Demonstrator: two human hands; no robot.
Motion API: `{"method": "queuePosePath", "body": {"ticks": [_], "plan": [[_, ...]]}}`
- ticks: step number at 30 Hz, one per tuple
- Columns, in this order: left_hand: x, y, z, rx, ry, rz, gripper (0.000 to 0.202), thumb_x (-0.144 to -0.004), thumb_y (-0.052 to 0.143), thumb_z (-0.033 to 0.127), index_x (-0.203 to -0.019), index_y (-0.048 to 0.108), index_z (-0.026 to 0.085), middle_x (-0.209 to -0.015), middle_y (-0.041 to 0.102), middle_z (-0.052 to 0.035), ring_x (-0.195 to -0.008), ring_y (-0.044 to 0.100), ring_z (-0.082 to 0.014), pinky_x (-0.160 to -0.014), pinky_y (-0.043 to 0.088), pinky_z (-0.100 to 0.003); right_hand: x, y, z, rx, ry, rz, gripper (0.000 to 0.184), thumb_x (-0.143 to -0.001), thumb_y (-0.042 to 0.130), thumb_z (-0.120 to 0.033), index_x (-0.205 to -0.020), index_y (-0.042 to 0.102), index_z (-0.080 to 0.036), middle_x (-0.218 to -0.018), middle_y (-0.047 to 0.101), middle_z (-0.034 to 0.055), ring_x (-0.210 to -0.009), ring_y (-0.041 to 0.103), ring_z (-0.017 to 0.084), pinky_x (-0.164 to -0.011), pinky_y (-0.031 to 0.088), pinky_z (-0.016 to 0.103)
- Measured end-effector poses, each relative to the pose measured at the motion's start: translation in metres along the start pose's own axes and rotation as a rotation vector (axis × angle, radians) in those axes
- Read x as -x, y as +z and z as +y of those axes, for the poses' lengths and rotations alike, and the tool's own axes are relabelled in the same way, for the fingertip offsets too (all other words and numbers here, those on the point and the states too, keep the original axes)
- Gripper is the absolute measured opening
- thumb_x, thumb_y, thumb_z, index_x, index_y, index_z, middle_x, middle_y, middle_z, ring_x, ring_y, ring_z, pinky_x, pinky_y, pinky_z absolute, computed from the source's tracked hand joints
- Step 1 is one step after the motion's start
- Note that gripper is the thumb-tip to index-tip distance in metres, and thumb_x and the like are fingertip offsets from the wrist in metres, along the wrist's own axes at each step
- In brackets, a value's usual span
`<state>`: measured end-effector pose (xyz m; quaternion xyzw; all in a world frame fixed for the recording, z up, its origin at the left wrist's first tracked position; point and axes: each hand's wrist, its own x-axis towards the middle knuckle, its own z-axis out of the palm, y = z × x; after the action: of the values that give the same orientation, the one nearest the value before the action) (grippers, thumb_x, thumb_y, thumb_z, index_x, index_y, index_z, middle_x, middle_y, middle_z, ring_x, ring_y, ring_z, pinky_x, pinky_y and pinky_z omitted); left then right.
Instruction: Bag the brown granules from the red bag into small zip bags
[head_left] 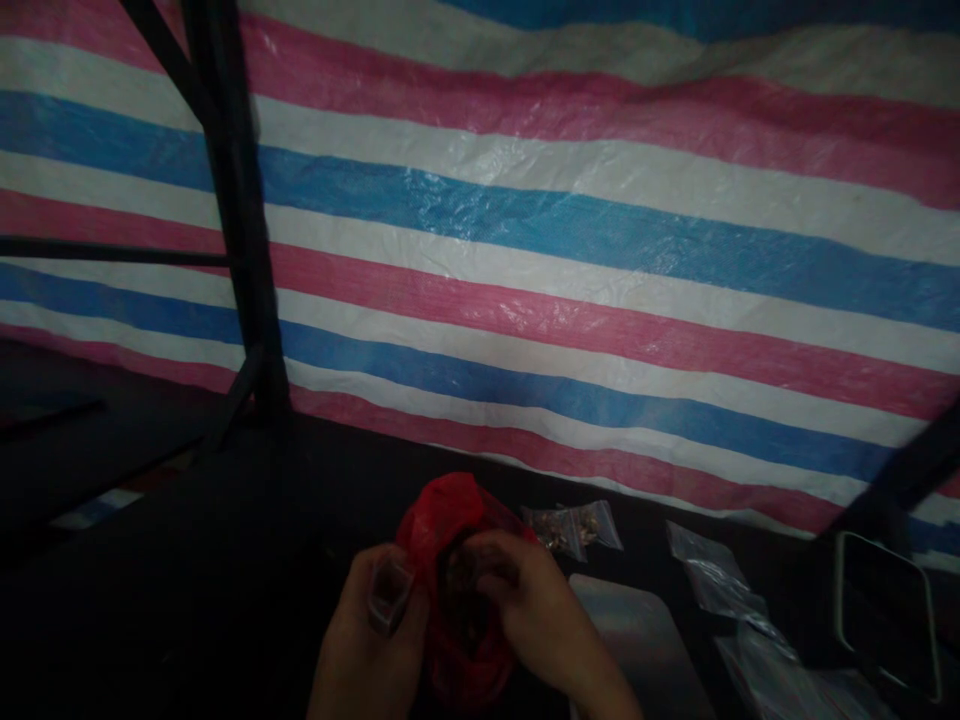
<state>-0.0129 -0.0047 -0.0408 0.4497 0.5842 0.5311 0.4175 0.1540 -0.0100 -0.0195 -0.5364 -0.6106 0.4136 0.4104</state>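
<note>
A red plastic bag (457, 500) stands on the dark surface with its mouth open, and small dark items (469, 610) show inside it. My left hand (375, 620) is closed around a small clear zip bag (390, 590), whose mouth gapes upward beside the red bag's left edge. Over the red bag's opening is my right hand (525, 590), its fingers curled into the mouth; what they pinch, if anything, is too dark to make out. Behind the right hand lie small zip bags (589, 525) filled with little brownish pieces.
To the right are a flat silver-grey plate-like object (637, 620), several clear plastic bags (712, 570) and a phone (889, 615) with a pale rim. A dark metal frame post (240, 250) rises at left before a striped tarpaulin (562, 250).
</note>
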Motion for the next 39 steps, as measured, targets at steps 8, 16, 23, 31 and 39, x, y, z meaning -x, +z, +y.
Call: {"method": "queuePosePath", "body": {"ticks": [8, 16, 23, 31, 39], "plan": [[-0.006, 0.000, -0.029, -0.261, 0.127, -0.127, 0.032, -0.084, 0.060, 0.055, -0.096, 0.071, 0.027, -0.095, 0.070, -0.0057, -0.084, 0.069, -0.0281, -0.078, 0.055, -0.043, 0.007, 0.003, -0.023, -0.091, -0.110, 0.024, 0.041, -0.080, 0.060, -0.003, -0.112, 0.076, -0.024, -0.113, 0.079, 0.0035, -0.112, 0.073, 0.022, -0.103, 0.052, 0.036], [-0.004, 0.000, -0.028, -0.186, 0.163, -0.106, 0.029, -0.080, 0.062, 0.041, -0.102, 0.073, 0.026, -0.101, 0.073, -0.0071, -0.091, 0.073, -0.0302, -0.079, 0.057, -0.042, 0.011, 0.024, -0.052, 0.232, -0.264, -0.026, 0.052, -0.077, 0.050, 0.007, -0.102, 0.080, -0.027, -0.119, 0.072, 0.0010, -0.112, 0.070, 0.016, -0.097, 0.052, 0.024], [0.002, 0.002, -0.013, -0.025, 0.132, -0.040, 0.021, -0.074, 0.071, 0.043, -0.088, 0.072, 0.027, -0.085, 0.073, -0.0036, -0.079, 0.071, -0.0266, -0.072, 0.057, -0.037, 0.010, 0.023, -0.051, 0.203, -0.304, 0.041, 0.053, -0.078, 0.051, 0.006, -0.106, 0.080, -0.028, -0.119, 0.074, 0.0009, -0.114, 0.070, 0.018, -0.103, 0.051, 0.029], [-0.005, -0.001, -0.017, -0.129, 0.154, 0.008, 0.021, -0.073, 0.066, 0.043, -0.085, 0.064, 0.026, -0.090, 0.065, -0.0048, -0.078, 0.064, -0.0264, -0.075, 0.052, -0.040, 0.003, -0.002, -0.033, 0.457, -0.121, 0.136, 0.048, -0.074, 0.052, 0.009, -0.099, 0.080, -0.021, -0.107, 0.077, 0.0064, -0.104, 0.072, 0.023, -0.098, 0.050, 0.035], [-0.010, 0.003, -0.014, -0.027, 0.055, 0.000, 0.018, -0.071, 0.062, 0.036, -0.086, 0.056, 0.027, -0.075, 0.067, -0.0007, -0.071, 0.068, -0.0266, -0.067, 0.052, -0.038, -0.016, 0.012, -0.012, 0.690, -0.047, 0.146, 0.060, -0.071, 0.044, 0.013, -0.106, 0.079, -0.020, -0.122, 0.072, 0.0096, -0.115, 0.069, 0.024, -0.097, 0.050, 0.034]]}}
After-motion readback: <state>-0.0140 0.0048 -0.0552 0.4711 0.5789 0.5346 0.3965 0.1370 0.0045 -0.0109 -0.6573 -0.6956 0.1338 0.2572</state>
